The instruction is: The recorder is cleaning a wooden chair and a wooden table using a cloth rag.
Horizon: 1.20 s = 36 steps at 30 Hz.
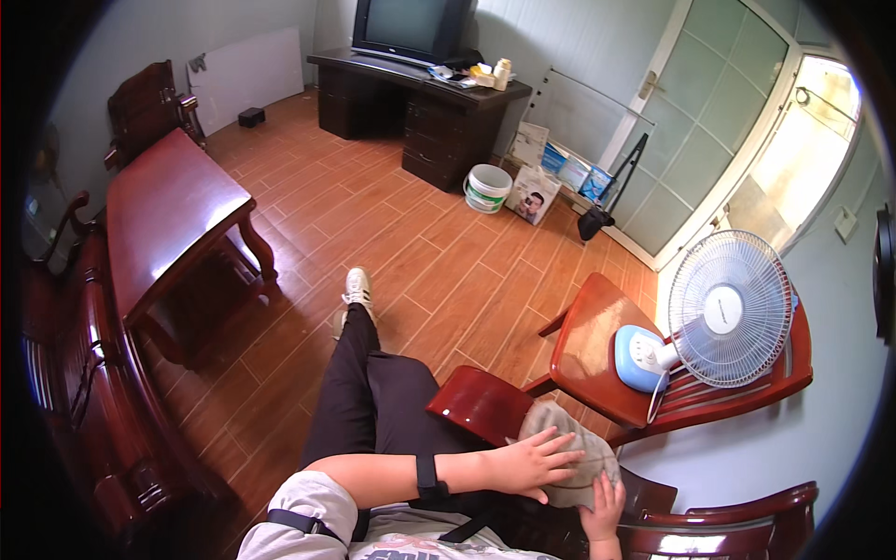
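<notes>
A crumpled grey-beige piece of fabric (577,458) lies to the right of my lap, over dark red wood. My left hand (535,463), reaching across from the left with a black band on its wrist, rests on the fabric with fingers spread. At the fabric's lower right edge is my right hand (603,500); its fingertips touch the cloth, but whether they pinch it is unclear. The fabric's underside is hidden. A curved, glossy red wooden armrest (483,404) stands just beyond it, next to my dark trouser leg.
A wooden chair (595,325) holds a blue-and-white electric fan (724,311) at the right. A red wooden table (175,210) stands at the left. Further off are a dark desk (448,147) with a television (409,28), a white bucket (488,187) and a glazed door (707,105).
</notes>
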{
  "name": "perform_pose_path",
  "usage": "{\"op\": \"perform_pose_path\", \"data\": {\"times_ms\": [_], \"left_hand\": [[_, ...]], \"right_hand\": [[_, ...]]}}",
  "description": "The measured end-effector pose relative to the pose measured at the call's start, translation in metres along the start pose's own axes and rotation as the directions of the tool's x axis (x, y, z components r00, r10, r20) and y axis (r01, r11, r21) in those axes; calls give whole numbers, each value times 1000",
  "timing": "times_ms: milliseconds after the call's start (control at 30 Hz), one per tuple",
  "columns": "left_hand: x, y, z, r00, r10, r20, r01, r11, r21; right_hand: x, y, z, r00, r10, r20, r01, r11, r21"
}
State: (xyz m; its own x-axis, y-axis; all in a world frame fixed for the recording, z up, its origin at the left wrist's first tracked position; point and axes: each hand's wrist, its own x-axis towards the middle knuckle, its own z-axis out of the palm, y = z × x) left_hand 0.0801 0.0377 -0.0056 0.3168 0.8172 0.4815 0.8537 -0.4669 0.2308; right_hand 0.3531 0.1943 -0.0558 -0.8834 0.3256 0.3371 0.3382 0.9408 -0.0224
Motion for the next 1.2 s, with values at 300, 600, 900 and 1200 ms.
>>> {"op": "perform_pose_path", "data": {"times_ms": [300,600,900,1200], "left_hand": [[-44,-40,-43,881,-462,-103,472,871,135],[-62,-46,-54,835,-545,-70,545,838,-31],[-65,-42,-50,762,-633,-138,616,773,-150],[-62,-44,-49,791,-600,-119,606,795,23]], "right_hand": [[-40,60,-19,898,439,-15,-430,885,177],[158,-96,-18,990,-86,-113,119,940,319],[165,-118,-17,979,-87,-183,139,944,298],[24,44,-24,908,420,17,-414,887,206]]}}
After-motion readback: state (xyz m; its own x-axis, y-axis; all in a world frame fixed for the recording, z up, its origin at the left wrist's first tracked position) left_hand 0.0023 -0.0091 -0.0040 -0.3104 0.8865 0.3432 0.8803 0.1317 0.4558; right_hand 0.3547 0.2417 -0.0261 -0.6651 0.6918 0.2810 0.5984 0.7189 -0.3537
